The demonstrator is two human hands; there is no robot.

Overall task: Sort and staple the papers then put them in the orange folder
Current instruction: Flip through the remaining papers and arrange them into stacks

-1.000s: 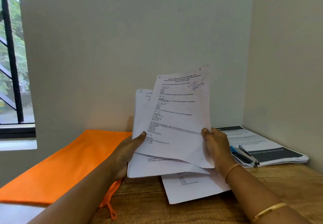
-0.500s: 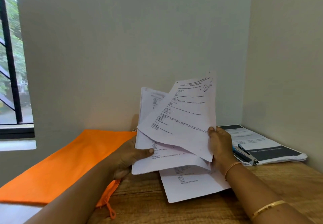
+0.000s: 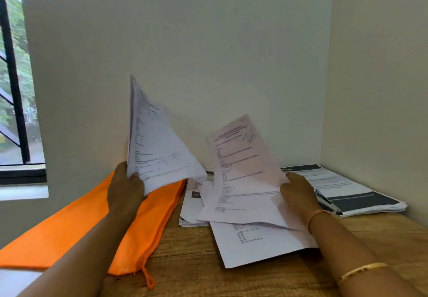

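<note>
A pale corner of wall backs a wooden counter [image 3: 190, 262], with a dark-framed window [image 3: 14, 111] at far left. Below the window an orange folder [image 3: 76, 222] lies flat on the counter, its cord trailing toward the near edge. Above the folder the left hand [image 3: 126, 192] pinches a small sheaf of printed papers [image 3: 155, 148] by its lower corner, holding it raised and tilted. To the right, loose sheets [image 3: 259, 245] lie overlapping on the counter beside the folder. The right hand [image 3: 298, 194] grips a single printed page [image 3: 240, 169] by its right edge, lifted over those sheets. Just behind that hand a stapler [image 3: 327, 201] rests on a stack of dark-banded documents [image 3: 356, 194] in the corner
</note>
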